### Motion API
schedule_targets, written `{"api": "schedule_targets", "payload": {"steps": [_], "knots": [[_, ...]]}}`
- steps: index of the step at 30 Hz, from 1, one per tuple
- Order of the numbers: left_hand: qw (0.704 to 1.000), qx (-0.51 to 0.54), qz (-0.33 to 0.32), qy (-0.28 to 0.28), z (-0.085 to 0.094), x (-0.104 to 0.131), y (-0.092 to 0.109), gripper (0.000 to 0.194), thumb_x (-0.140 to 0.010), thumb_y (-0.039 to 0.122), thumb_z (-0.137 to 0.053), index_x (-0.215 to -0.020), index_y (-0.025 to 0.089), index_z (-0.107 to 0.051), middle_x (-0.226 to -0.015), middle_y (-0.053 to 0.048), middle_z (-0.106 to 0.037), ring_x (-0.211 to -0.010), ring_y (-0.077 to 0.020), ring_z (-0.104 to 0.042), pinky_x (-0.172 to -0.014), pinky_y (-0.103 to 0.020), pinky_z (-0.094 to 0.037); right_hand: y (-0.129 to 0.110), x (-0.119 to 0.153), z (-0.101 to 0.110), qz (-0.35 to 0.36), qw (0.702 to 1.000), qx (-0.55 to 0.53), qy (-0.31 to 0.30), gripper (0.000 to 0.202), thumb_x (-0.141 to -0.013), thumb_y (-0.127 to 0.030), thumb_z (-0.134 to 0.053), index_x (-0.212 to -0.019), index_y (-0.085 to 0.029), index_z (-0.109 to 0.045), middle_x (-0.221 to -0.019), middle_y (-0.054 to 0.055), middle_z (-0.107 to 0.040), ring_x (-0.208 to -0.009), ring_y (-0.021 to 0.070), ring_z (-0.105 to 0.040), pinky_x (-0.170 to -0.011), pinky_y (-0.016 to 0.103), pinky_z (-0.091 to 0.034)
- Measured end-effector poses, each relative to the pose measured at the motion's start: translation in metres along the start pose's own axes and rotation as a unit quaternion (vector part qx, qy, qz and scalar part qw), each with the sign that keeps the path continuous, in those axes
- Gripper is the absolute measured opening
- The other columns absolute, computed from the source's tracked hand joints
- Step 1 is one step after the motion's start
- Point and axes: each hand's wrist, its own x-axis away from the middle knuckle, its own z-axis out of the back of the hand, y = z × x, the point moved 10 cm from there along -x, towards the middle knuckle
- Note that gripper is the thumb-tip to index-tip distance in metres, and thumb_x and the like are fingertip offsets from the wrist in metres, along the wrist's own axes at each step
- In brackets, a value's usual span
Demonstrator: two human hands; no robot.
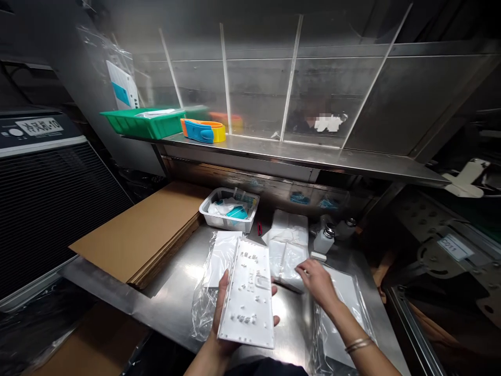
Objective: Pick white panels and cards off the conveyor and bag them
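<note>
- One white molded panel (246, 297), studded with small raised clips and carrying a clear rectangular piece right of its middle, is held tilted above the surface (176, 271), between the two bagged sheets.
- Left hand (219, 321): the fingers grasp the panel from beneath, the thumb at its left edge and fingertips emerging beyond its right edge.
- Right hand (319, 282): the fingers are drawn together at the near right part of a stack of translucent sleeves (289, 253); whether they pinch any film cannot be told. A bracelet (359, 344) encircles the wrist.
- Left of the panel, a white sheet (223, 256) lies with clear film; at right, partly under the right forearm, lies a larger pale sheet in clear wrapping (340, 313).
- Behind the panel stands a white basket (229, 223) containing white and teal pieces, with a small red object (259, 228) just beside it.
- Right of the sleeves: a small white block (318, 256) and a pump-top bottle (324, 241), with another bottle (346, 228) beyond.
- Far left: stacked cardboard sheets (144, 230).
- Upper shelf (293, 156): a green tray (148, 125) and, near it, a blue, orange and yellow band (203, 131).
</note>
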Motion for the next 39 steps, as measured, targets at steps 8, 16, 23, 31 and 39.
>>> {"api": "schedule_targets", "payload": {"steps": [8,16,23,31,39], "knots": [[0.986,0.037,0.052,0.152,0.032,0.042,-0.036,0.073,-0.083,0.057,-0.039,-0.135,0.007,-0.033,-0.123,-0.023,-0.055,-0.098,-0.0357,-0.06,-0.078,-0.049,-0.048,0.035,-0.014,-0.095,-0.081,0.986,-0.032,-0.14,0.01,-0.085,-0.018,-0.054,-0.082,-0.013,-0.063,-0.097,0.008,-0.063,-0.101,0.0219,-0.054,-0.09,0.043,-0.039],[0.964,-0.106,0.08,0.231,0.047,-0.009,-0.046,0.059,-0.078,0.058,-0.048,-0.121,0.017,-0.048,-0.096,-0.013,-0.064,-0.093,-0.0285,-0.06,-0.062,-0.037,-0.051,0.084,-0.034,-0.127,-0.223,0.912,-0.281,-0.199,0.021,-0.087,-0.032,-0.054,-0.092,-0.013,-0.058,-0.082,0.001,-0.061,-0.065,0.0106,-0.059,-0.058,0.027,-0.051],[0.904,-0.263,0.121,0.316,0.093,-0.052,-0.046,0.056,-0.069,0.06,-0.057,-0.094,0.01,-0.059,-0.065,-0.006,-0.057,-0.056,-0.0171,-0.054,-0.042,-0.024,-0.04,0.098,-0.05,-0.062,-0.217,0.861,-0.455,0.068,0.028,-0.089,-0.04,-0.047,-0.09,-0.014,-0.056,-0.073,-0.001,-0.058,-0.057,0.0088,-0.054,-0.052,0.024,-0.046],[0.96,-0.254,0.047,0.105,0.012,-0.08,-0.032,0.051,-0.064,0.024,-0.071,-0.113,0.022,-0.057,-0.106,-0.006,-0.063,-0.106,-0.023,-0.052,-0.089,-0.031,-0.041,0.064,-0.036,0.021,-0.088,0.877,-0.408,0.237,0.033,-0.081,-0.048,-0.05,-0.086,-0.017,-0.061,-0.068,0.002,-0.063,-0.06,0.0158,-0.057,-0.054,0.026,-0.043],[0.991,0.059,0.041,0.111,-0.009,-0.096,-0.034,0.061,-0.074,0.067,-0.04,-0.105,0.017,-0.055,-0.09,-0.01,-0.065,-0.082,-0.0266,-0.062,-0.079,-0.043,-0.045,-0.058,-0.014,0.059,0.146,0.938,-0.304,0.077,0.017,-0.083,-0.028,-0.053,-0.082,-0.021,-0.068,-0.075,0.003,-0.068,-0.067,0.0166,-0.061,-0.064,0.025,-0.044]]}}
